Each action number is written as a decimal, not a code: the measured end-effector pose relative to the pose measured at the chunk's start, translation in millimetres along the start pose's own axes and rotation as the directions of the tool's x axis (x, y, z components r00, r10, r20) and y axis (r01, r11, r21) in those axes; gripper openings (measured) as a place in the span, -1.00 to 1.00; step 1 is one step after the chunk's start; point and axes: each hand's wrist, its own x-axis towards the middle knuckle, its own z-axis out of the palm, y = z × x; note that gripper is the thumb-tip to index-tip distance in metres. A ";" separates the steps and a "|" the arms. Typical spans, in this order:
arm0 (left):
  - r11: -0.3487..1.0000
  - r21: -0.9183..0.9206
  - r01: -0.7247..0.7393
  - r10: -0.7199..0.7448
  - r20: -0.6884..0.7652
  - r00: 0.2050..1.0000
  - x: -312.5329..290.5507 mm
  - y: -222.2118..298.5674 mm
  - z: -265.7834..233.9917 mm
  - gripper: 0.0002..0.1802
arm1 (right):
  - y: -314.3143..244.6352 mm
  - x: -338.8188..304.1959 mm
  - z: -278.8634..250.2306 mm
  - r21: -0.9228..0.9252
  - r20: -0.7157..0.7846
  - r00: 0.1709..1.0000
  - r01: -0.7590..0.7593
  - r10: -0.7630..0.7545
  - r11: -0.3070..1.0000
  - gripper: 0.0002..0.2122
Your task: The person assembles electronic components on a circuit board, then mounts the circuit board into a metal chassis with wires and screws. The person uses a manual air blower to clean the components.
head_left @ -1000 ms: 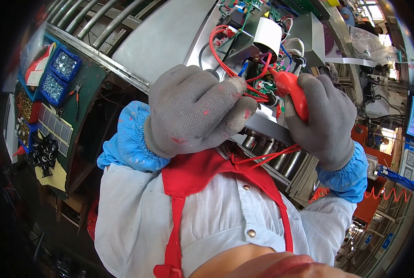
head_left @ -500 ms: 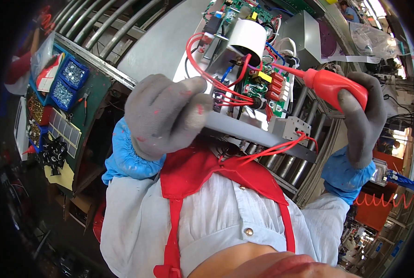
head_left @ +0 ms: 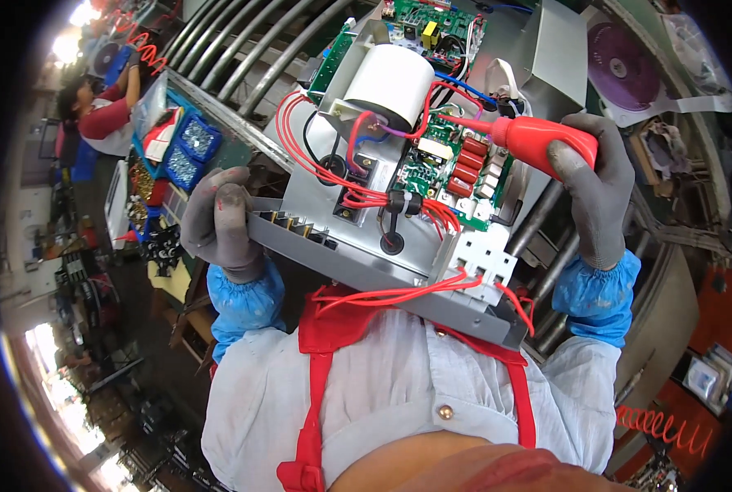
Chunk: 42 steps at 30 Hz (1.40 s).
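Two gloved hands were in use. The right hand (head_left: 599, 176) held one red squeeze bottle (head_left: 550, 146), fingers and thumb pinching its body; the bottle lay right of centre, nozzle directed left over the electronics. Nozzle contact could not be determined. The left hand (head_left: 222, 220), fingers curled and pressed together, was positioned at the left end of one grey metal chassis (head_left: 358, 266); whether it pinched the edge could not be determined. The chassis carried one white cylinder (head_left: 388, 82), one white terminal block (head_left: 474, 252) and at least two green circuit boards (head_left: 464, 33). Red wires (head_left: 403, 289) ran leftward from the block. Two blue bins (head_left: 190, 152) stood upper left, near one co-worker (head_left: 103, 119).
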 end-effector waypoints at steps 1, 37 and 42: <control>0.992 -0.118 0.053 -0.056 -0.026 0.998 0.5 11.5 11.0 -0.75 | 7.7 2.2 0.5 0.017 0.015 1.000 0.023 -0.023 1.000 -0.71; 0.993 -0.105 0.054 -0.068 -0.133 0.989 1.9 14.7 22.4 -0.76 | 25.8 35.0 5.7 0.064 0.230 0.969 0.077 -0.090 0.995 -0.68; 0.990 -0.130 0.052 -0.068 -0.123 0.990 -0.1 8.6 15.6 -0.75 | 11.2 30.2 6.1 -0.003 0.255 0.967 0.006 -0.005 1.000 -0.69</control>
